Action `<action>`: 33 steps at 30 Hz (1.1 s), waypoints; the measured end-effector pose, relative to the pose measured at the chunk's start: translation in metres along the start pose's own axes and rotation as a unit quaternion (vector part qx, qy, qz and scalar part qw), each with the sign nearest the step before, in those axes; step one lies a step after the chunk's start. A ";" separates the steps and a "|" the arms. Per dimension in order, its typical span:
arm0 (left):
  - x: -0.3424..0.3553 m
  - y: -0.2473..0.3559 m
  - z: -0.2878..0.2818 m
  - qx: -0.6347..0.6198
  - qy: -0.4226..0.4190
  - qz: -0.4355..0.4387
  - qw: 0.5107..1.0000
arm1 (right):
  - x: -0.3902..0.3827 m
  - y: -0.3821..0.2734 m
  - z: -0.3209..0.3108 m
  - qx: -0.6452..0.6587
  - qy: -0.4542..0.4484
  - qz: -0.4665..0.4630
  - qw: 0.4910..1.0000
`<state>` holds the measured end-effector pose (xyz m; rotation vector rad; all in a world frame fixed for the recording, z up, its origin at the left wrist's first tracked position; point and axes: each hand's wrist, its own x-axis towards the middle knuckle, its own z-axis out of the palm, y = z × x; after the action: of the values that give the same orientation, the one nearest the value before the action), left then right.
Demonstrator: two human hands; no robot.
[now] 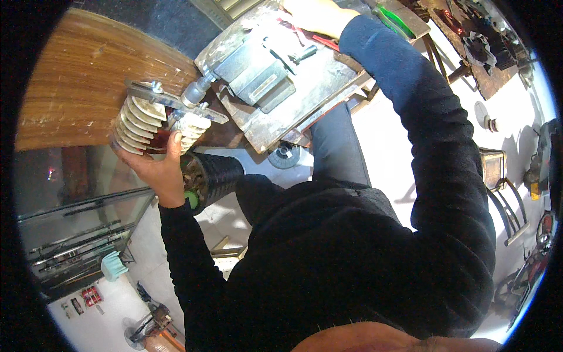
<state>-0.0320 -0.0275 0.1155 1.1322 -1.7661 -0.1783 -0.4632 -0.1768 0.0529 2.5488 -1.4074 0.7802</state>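
Note:
My left hand (157,171) wraps round the underside of a ribbed, cream-coloured coil former (141,122), thumb up and fingers partly hidden behind it. Dark red-brown wire (159,141) shows between its ribbed halves. A flat metal bar (141,92) with wing nuts crosses the former and joins a shaft (196,91) coming out of a grey box-shaped winding machine (258,75). At the far edge of the worktable, my right hand (319,16) is washed out by bright light, so its fingers cannot be made out. Beside it lies a red-handled tool (326,41).
The machine stands on a worn worktable (316,88). Green-handled pliers (396,22) lie at the far right. Below the former stands a black ribbed bin (220,176) with scraps in it. A wooden panel (88,76) is at left, and a wire spool (284,155) is on the floor.

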 end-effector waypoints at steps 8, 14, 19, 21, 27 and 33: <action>0.004 0.012 0.010 0.016 0.035 0.052 0.998 | -0.013 -0.010 -0.069 0.206 -0.090 0.270 0.936; 0.005 0.013 0.003 0.078 0.047 0.094 0.991 | -0.010 0.021 -0.042 0.058 -0.059 0.121 0.989; 0.006 0.010 -0.003 0.142 0.055 0.152 0.977 | -0.011 0.042 -0.025 0.120 -0.019 0.067 0.990; 0.005 0.008 -0.005 0.130 0.056 0.175 0.974 | -0.009 0.039 -0.027 0.086 -0.036 0.059 0.994; 0.002 0.000 -0.013 0.102 0.062 0.202 0.972 | -0.008 0.017 -0.048 0.218 -0.047 0.166 0.961; 0.001 0.001 -0.020 0.086 0.053 0.185 0.978 | -0.005 0.010 -0.054 0.125 -0.028 0.131 0.983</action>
<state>-0.0165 -0.0205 0.1265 0.8921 -1.8857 0.2591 -0.4944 -0.1599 0.0957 2.6141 -1.7937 0.9904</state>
